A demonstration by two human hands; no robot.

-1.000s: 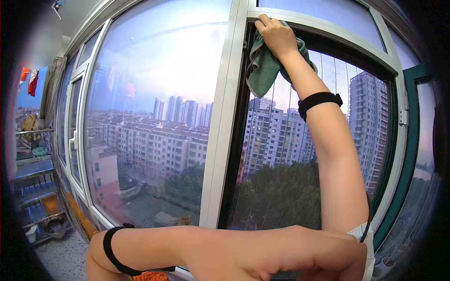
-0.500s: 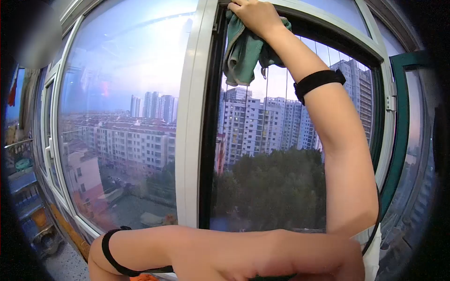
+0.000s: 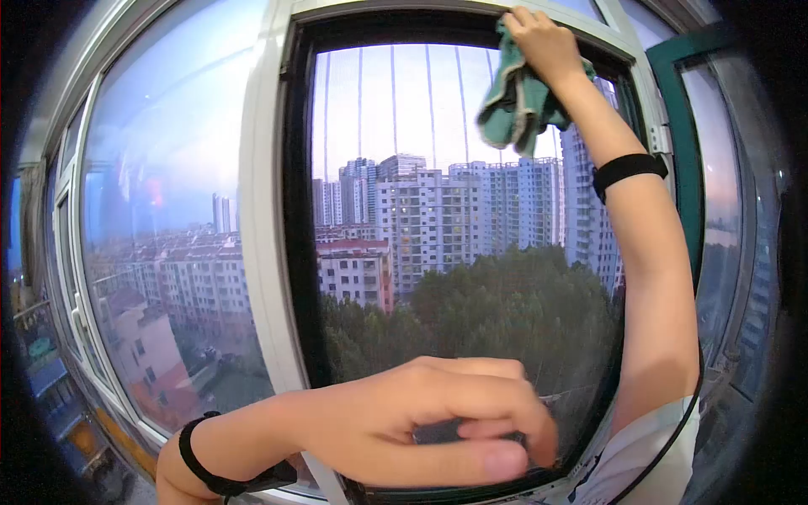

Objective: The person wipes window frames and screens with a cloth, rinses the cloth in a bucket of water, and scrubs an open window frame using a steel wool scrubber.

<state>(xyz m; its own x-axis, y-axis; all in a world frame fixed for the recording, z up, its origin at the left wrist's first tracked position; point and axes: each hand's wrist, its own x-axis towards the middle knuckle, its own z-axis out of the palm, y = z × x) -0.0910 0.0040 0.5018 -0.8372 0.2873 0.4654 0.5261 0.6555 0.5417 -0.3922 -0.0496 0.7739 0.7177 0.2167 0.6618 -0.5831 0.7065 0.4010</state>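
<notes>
Head view. Right hand [image 3: 545, 46] raised high to the upper right of the window opening. Fingers closed on a green cloth [image 3: 513, 101], bunched at the top, pressed up by the dark inner frame [image 3: 379, 29]; lower folds hang free in front of the pale sky and the thin vertical bars [image 3: 429, 101]. Arm stretched well up, black band [image 3: 631, 171] round it.

Left hand [image 3: 379, 421] low, in the foreground, palm turned inward. Fingers loosely curled, a gap between them and the thumb; nothing seen in it. Well apart from the cloth. Second band [image 3: 195, 454] on that arm.

Hazards, my reckoning. The grip sits at the cloth's upper part only, so a snag on the frame's edge could drag it out of the fingers. Loose folds could catch towards the hinge [image 3: 659, 137], just beside the green-edged panel [image 3: 669, 71]. Knuckles could scrape the white frame [image 3: 623, 50] if the hand slides off the cloth. Long reach overhead: tiring, poor balance if the body leans. Dark cable [image 3: 673, 433] runs along the sleeve [image 3: 665, 442]; a wider swing might tug it. Whether glass fills the opening, cannot tell; if not, a dropped cloth might fall outward.
</notes>
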